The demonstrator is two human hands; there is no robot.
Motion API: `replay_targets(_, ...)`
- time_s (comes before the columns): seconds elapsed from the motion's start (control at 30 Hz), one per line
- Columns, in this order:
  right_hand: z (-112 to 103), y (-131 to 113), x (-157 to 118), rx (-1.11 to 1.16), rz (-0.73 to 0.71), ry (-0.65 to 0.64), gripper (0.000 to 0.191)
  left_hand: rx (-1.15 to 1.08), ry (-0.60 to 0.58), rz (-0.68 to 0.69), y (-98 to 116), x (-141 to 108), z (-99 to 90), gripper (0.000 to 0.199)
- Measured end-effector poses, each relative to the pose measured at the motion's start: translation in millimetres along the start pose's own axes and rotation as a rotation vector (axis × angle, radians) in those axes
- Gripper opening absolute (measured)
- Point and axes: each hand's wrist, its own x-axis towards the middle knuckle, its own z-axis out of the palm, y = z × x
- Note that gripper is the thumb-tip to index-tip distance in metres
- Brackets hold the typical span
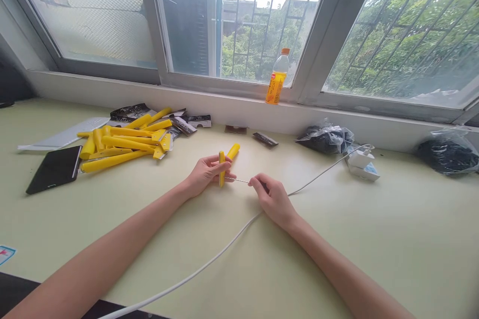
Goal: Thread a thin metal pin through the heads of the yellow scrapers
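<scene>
In the middle of the table, my left hand (207, 174) grips a yellow scraper (222, 169) by its head, fingers closed around it. The scraper's handle (234, 150) points away to the upper right. My right hand (274, 198) is closed on a screwdriver (240, 180); only its thin metal shaft shows, and the grip is hidden in the palm. The shaft runs level toward the scraper head, near my left fingertips. Whether its tip touches a screw cannot be made out. To the left lies a pile of similar yellow scrapers (125, 142).
A white cable (224, 249) crosses the table beneath my right hand to a white charger (361, 159). A black phone (55, 169) lies at left. Bags of black items (325, 138), small dark packets (265, 139) and an orange drink bottle (277, 79) line the window side.
</scene>
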Motion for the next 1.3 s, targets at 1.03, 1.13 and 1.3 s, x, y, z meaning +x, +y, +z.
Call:
replay_targets(1.03,0.1,-6.0,-3.0,-0.031,-0.056,0.024,0.022,0.001,-0.024,0.001,-3.0,1.6,-0.4,0.041)
replay_targets(1.13,2.6,-5.1,-4.0,0.048,-0.030,0.027,0.018,0.003,-0.025,0.006,-3.3,2.2,-0.5,0.041)
replay_targets(1.3,5.8,-11.5,-5.9,-0.019,0.019,0.020,0.030,0.013,-0.027,0.001,-3.1,2.0,0.6,0.039)
